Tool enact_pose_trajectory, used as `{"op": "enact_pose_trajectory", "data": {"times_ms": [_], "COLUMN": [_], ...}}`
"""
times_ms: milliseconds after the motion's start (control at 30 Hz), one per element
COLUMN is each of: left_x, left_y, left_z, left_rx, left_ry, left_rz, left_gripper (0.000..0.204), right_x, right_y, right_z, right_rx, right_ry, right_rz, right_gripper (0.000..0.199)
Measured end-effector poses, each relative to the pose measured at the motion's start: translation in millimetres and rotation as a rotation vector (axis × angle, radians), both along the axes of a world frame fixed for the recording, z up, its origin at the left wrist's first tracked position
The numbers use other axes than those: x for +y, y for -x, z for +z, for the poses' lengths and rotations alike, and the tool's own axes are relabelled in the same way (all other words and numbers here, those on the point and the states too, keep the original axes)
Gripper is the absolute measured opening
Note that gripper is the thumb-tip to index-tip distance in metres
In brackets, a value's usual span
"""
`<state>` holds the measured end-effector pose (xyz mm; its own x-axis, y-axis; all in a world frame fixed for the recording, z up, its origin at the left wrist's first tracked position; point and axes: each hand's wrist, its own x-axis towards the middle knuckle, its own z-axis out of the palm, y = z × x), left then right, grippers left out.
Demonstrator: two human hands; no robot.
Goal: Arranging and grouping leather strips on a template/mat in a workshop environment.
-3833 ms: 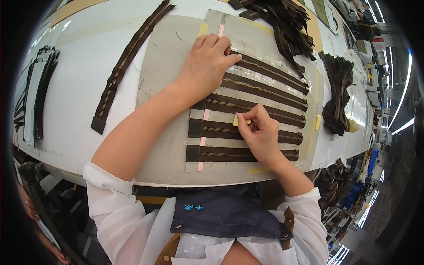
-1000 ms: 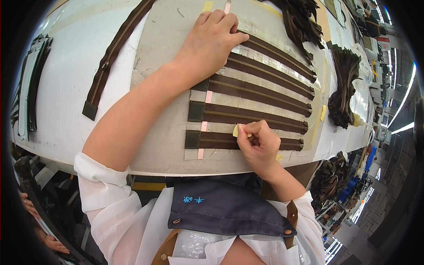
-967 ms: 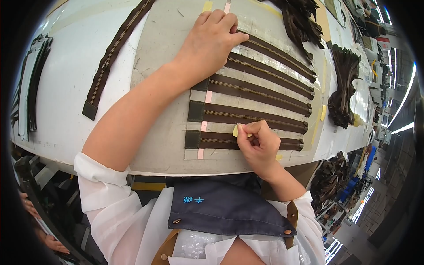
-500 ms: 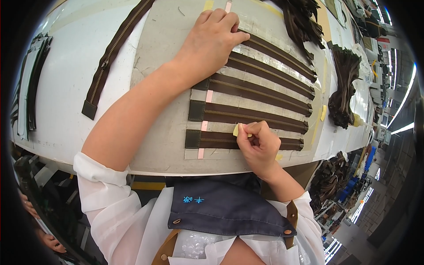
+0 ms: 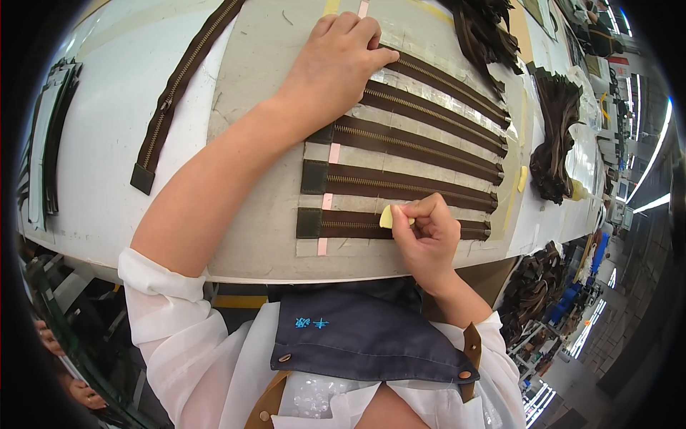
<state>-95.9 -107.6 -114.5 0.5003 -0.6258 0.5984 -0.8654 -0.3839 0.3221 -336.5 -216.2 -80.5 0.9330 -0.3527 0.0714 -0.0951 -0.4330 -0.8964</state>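
Brown zipper strips [image 5: 407,184] with metal teeth lie side by side in several rows on a grey board. Dark rectangular tabs [image 5: 315,176] cover the left ends of the nearer rows. My left hand [image 5: 341,61] rests over the left ends of the far strips, its thumb stretched onto the farthest one; its other fingertips are hidden. My right hand [image 5: 431,239] is closed on a thin pale yellow piece [image 5: 386,217], pinched between thumb and fingers. It is over the nearest strip, and the yellow piece overlaps that strip's edge.
A single long zipper [image 5: 166,107] lies at the left on the white table [image 5: 100,143]. Stacked dark and pale strips [image 5: 53,143] are at the far left. Bundles of dark zippers [image 5: 486,32] lie at the back right. A person's hand [image 5: 86,393] shows at lower left.
My right hand has shifted slightly right with the yellow piece, and more of that piece shows. My left hand stays on the strips; the whole view has drifted a little.
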Motion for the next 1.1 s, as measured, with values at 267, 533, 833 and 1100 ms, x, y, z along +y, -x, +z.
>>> {"op": "enact_pose_trajectory", "data": {"times_ms": [267, 533, 833, 1100], "left_x": [2, 5, 4, 3], "left_y": [4, 2, 3, 4], "left_z": [15, 19, 15, 17], "left_rx": [0.114, 0.101, 0.094, 0.078], "left_ry": [0.003, -0.013, -0.026, -0.038], "left_rz": [-0.054, -0.056, -0.051, -0.044], "left_gripper": [0.031, 0.03, 0.029, 0.029], "right_x": [2, 3, 4, 2], "right_y": [15, 4, 6, 5], "right_z": [21, 27, 26, 27], "right_rx": [0.358, 0.331, 0.345, 0.341], "right_ry": [-0.061, 0.054, 0.025, 0.039], "right_rz": [0.139, 0.246, 0.239, 0.264], "right_gripper": [0.016, 0.018, 0.018, 0.02]}}
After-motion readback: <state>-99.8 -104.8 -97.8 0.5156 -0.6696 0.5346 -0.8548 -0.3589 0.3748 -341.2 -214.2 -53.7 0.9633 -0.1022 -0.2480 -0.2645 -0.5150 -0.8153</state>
